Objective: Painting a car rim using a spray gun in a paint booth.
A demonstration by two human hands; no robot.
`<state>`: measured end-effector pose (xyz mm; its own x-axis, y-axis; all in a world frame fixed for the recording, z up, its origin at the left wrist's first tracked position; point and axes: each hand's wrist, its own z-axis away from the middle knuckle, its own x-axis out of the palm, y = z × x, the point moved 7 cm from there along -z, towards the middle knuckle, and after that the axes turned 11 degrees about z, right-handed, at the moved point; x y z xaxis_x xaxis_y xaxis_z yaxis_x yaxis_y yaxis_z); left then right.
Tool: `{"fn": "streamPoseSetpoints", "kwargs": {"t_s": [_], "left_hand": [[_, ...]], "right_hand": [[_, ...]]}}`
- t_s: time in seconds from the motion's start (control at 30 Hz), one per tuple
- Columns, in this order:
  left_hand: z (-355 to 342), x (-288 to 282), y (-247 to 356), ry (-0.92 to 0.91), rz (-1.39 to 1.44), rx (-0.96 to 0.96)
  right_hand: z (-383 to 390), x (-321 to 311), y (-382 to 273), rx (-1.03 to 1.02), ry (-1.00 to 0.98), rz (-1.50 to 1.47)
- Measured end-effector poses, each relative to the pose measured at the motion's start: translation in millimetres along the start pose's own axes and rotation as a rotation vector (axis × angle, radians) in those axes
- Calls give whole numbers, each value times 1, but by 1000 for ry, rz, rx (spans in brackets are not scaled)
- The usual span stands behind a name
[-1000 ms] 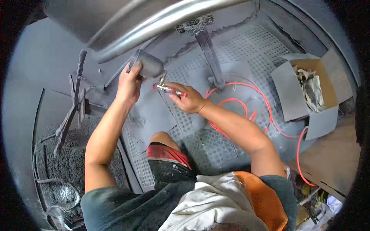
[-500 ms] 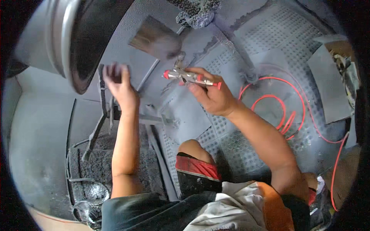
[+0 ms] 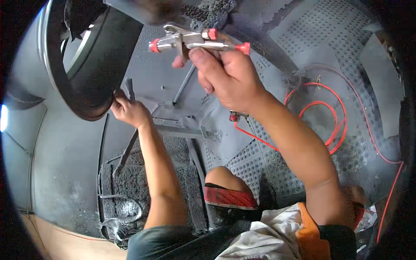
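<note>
Spray gun (image 3: 208, 44): gripped in the right hand (image 3: 232, 78), its red nose pointed left, the fingers closed around its body.
Cup (image 3: 151, 9): seen blurred, just beyond the right fingers.
Left hand (image 3: 132, 113): fingers curled at the edge of a dark curved metal part (image 3: 104, 60); whether it is gripped cannot be told.
Red hose (image 3: 261, 141): looped on the floor (image 3: 323, 30), right of the right fingers.
Cardboard box (image 3: 381, 86): placed farther right of them, partly cut off.
</note>
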<state>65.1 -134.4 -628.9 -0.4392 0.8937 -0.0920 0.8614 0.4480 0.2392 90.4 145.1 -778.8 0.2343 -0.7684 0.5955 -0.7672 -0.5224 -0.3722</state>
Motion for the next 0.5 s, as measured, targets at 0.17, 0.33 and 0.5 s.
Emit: {"fn": "streamPoseSetpoints", "kwargs": {"t_s": [0.17,0.33,0.5], "left_hand": [[24,24,98,100,-222,52],[63,70,174,-98,292,150],[42,30,132,-127,-76,252]], "right_hand": [[-15,2,-5,9,-34,32],[-25,-11,-6,-132,103,205],[-30,-18,-12,-153,167,256]]}}
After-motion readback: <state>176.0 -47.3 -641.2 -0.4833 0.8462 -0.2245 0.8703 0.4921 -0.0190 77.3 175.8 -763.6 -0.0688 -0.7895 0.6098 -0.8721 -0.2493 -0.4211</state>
